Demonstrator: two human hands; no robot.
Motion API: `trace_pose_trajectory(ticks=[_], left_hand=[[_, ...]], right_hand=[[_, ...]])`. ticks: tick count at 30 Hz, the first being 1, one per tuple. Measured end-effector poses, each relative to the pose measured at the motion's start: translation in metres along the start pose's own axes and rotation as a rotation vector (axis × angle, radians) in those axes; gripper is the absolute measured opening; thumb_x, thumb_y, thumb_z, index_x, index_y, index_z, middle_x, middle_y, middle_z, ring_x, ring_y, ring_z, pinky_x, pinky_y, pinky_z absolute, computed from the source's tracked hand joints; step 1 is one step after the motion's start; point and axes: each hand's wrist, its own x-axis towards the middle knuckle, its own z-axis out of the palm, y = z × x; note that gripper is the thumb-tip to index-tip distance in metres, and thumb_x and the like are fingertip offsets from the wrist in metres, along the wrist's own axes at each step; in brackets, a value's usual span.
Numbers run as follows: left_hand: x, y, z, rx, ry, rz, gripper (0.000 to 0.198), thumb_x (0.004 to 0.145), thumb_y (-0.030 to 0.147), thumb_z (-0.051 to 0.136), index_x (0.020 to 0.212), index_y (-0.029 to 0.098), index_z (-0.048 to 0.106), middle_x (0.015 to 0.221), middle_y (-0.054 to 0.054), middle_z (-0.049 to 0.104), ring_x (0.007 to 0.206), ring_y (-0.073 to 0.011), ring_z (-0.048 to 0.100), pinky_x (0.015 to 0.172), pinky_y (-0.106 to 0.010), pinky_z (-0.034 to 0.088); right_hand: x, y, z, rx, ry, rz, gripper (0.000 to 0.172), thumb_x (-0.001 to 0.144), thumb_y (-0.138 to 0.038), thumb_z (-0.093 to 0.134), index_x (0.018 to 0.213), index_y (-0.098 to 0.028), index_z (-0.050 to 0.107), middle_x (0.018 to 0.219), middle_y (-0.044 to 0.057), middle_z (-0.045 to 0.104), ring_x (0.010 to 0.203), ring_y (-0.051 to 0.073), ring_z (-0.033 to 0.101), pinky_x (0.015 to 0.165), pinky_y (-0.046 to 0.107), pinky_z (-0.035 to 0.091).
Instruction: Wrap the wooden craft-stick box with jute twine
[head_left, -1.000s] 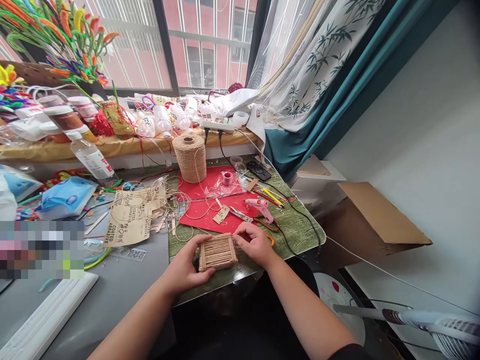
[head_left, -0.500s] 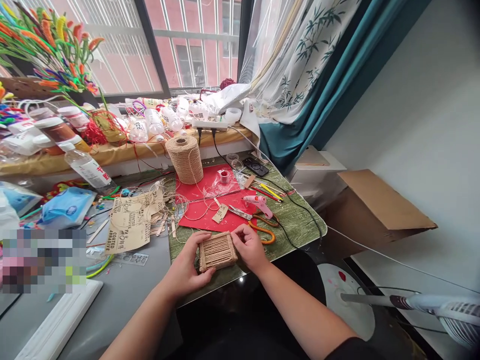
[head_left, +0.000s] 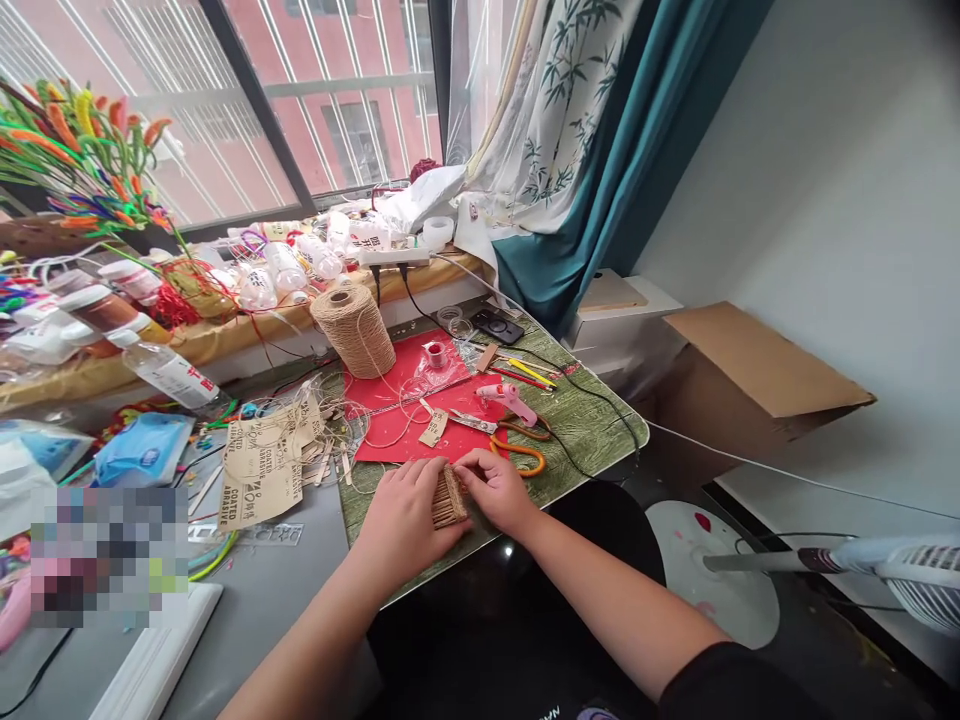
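Note:
A small square box wrapped in jute twine (head_left: 450,500) is between my hands over the near edge of the green tabletop. My left hand (head_left: 405,515) is closed over its left part, fingers on the far side and thumb along the near side, covering much of it. At its right upper corner, my right hand (head_left: 495,490) pinches the rim with thumb and forefinger; whether a loose strand is in that pinch is too small to tell. Beyond the hands lie scissors with orange handles (head_left: 525,458), a pink glue gun (head_left: 508,402) and a sandpaper scrap (head_left: 435,427).
A large twine spool (head_left: 354,332) stands behind the red sheet (head_left: 390,437). Sandpaper (head_left: 259,470) and wooden sticks lie left. A black phone (head_left: 496,326) and pencils (head_left: 529,373) are at the back right. Bottles crowd the windowsill; a fan (head_left: 900,570) stands right.
My left hand has shifted over the box and now covers more of it. The box has turned and tilted, showing less of its slatted face. The camera view has turned slightly.

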Motion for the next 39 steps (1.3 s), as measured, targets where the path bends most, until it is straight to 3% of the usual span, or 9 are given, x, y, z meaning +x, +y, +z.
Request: trace_pose_trajectory(ticks=[9, 16, 24, 30, 39], left_hand=[[-0.039, -0.012, 0.004, -0.164, 0.172, -0.095, 0.080, 0.081, 0.051, 0.082, 0.147, 0.029, 0.042, 0.138, -0.012, 0.062, 0.126, -0.0362, 0.060, 0.107, -0.054, 0.049], [-0.061, -0.007, 0.003, -0.397, 0.212, -0.170, 0.083, 0.080, 0.045, 0.083, 0.150, 0.031, 0.039, 0.142, -0.012, 0.057, 0.128, -0.0348, 0.059, 0.107, -0.053, 0.051], [-0.079, -0.025, 0.053, -0.633, 0.353, -0.128, 0.085, 0.082, 0.052, 0.077, 0.150, 0.028, 0.031, 0.137, -0.015, 0.050, 0.125, -0.0324, 0.058, 0.107, -0.053, 0.052], [-0.086, -0.031, 0.062, -0.572, 0.420, -0.037, 0.089, 0.079, 0.050, 0.078, 0.152, 0.029, 0.031, 0.132, -0.014, 0.048, 0.126, -0.0342, 0.053, 0.110, -0.056, 0.047], [-0.080, -0.030, 0.058, -0.562, 0.450, -0.049, 0.086, 0.074, 0.039, 0.080, 0.145, 0.026, 0.034, 0.125, -0.012, 0.049, 0.119, -0.0316, 0.055, 0.103, -0.050, 0.052]], right_hand=[[-0.009, -0.038, 0.005, -0.061, -0.011, -0.042, 0.019, 0.097, -0.041, 0.070, 0.096, -0.023, 0.078, 0.091, 0.005, 0.072, 0.083, 0.021, 0.069, 0.077, 0.033, 0.056], [-0.009, -0.059, 0.013, -0.130, -0.087, -0.079, 0.015, 0.098, -0.036, 0.068, 0.096, -0.025, 0.078, 0.088, 0.005, 0.070, 0.081, 0.021, 0.067, 0.075, 0.034, 0.055], [-0.008, -0.056, 0.022, -0.180, -0.138, -0.051, 0.009, 0.094, -0.032, 0.072, 0.092, -0.024, 0.077, 0.087, 0.005, 0.069, 0.075, 0.019, 0.066, 0.066, 0.032, 0.054], [-0.013, -0.066, 0.028, -0.379, -0.120, -0.148, 0.006, 0.093, -0.024, 0.071, 0.089, -0.025, 0.077, 0.079, 0.003, 0.067, 0.070, 0.019, 0.063, 0.064, 0.033, 0.050], [-0.012, -0.068, 0.020, -0.549, -0.198, -0.285, 0.013, 0.096, -0.019, 0.065, 0.098, -0.027, 0.075, 0.090, 0.005, 0.074, 0.085, 0.024, 0.068, 0.079, 0.039, 0.052]])
